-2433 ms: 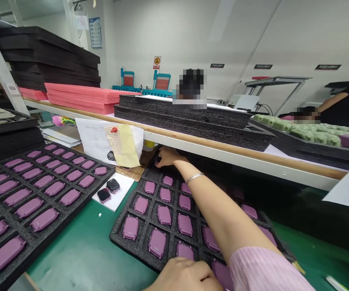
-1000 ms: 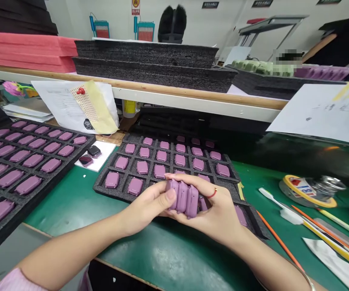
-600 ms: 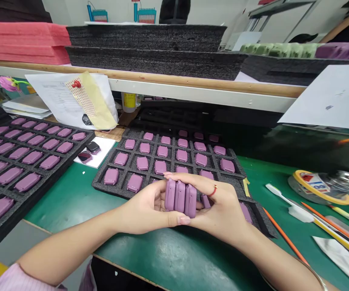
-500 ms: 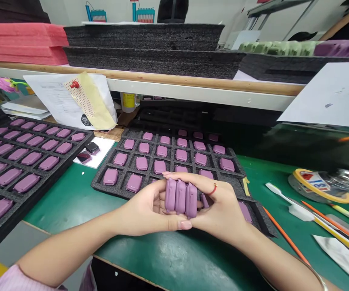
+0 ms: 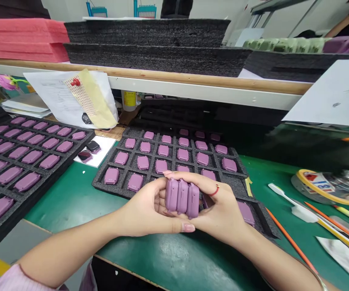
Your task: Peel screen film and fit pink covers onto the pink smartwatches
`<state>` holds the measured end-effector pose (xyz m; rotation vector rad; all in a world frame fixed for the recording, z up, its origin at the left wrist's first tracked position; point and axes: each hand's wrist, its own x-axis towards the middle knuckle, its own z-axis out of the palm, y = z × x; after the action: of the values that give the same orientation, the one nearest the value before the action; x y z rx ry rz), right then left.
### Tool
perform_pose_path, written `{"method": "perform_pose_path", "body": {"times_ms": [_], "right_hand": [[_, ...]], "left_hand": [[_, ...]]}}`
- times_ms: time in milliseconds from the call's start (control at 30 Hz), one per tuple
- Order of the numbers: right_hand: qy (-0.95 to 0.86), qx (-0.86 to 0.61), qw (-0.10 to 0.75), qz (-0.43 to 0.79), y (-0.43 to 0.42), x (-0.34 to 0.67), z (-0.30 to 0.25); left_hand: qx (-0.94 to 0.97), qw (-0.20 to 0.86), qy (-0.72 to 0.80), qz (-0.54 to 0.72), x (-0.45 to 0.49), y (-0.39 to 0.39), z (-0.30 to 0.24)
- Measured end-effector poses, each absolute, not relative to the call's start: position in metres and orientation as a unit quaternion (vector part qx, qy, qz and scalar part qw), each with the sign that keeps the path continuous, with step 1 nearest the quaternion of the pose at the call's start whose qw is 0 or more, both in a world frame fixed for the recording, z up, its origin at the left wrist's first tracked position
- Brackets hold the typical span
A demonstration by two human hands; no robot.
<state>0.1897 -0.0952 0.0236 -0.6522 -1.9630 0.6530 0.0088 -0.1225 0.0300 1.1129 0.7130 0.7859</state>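
Note:
Both my hands hold a small row of purple watch cases standing on edge, just above the near edge of a black foam tray. My left hand cups them from the left, thumb under the row. My right hand, with a red ring, wraps them from the right and behind. The tray's pockets hold several more purple cases; some pockets near my hands are hidden.
A second black foam tray of purple cases lies at the left. Two dark watch bodies sit on a white card. A tape roll, brush and orange sticks lie at the right. A shelf with stacked foam overhangs the bench.
My right hand came back from the tray's far corner under the shelf. Both hands now hold the row of cases together, and my left thumb has slid beneath it.

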Motion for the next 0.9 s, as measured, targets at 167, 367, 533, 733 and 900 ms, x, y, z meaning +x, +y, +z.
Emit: {"method": "perform_pose_path", "body": {"times_ms": [167,367,533,733,900], "right_hand": [[-0.801,-0.253,0.472,0.269,-0.095,0.189,0.022],[-0.813,-0.232,0.474,0.247,-0.093,0.19,0.019],[-0.847,-0.2,0.443,0.215,-0.093,0.189,0.018],[-0.858,-0.197,0.414,0.232,-0.098,0.193,0.03],[-0.733,-0.273,0.478,0.399,-0.091,0.198,0.026]], "left_hand": [[0.503,0.709,0.337,0.362,0.009,-0.124,0.031],[0.513,0.698,0.336,0.371,0.008,-0.123,0.032],[0.539,0.652,0.353,0.4,0.007,-0.118,0.031],[0.608,0.553,0.39,0.415,0.006,-0.123,0.033],[0.67,0.444,0.386,0.453,0.005,-0.124,0.033]]}}
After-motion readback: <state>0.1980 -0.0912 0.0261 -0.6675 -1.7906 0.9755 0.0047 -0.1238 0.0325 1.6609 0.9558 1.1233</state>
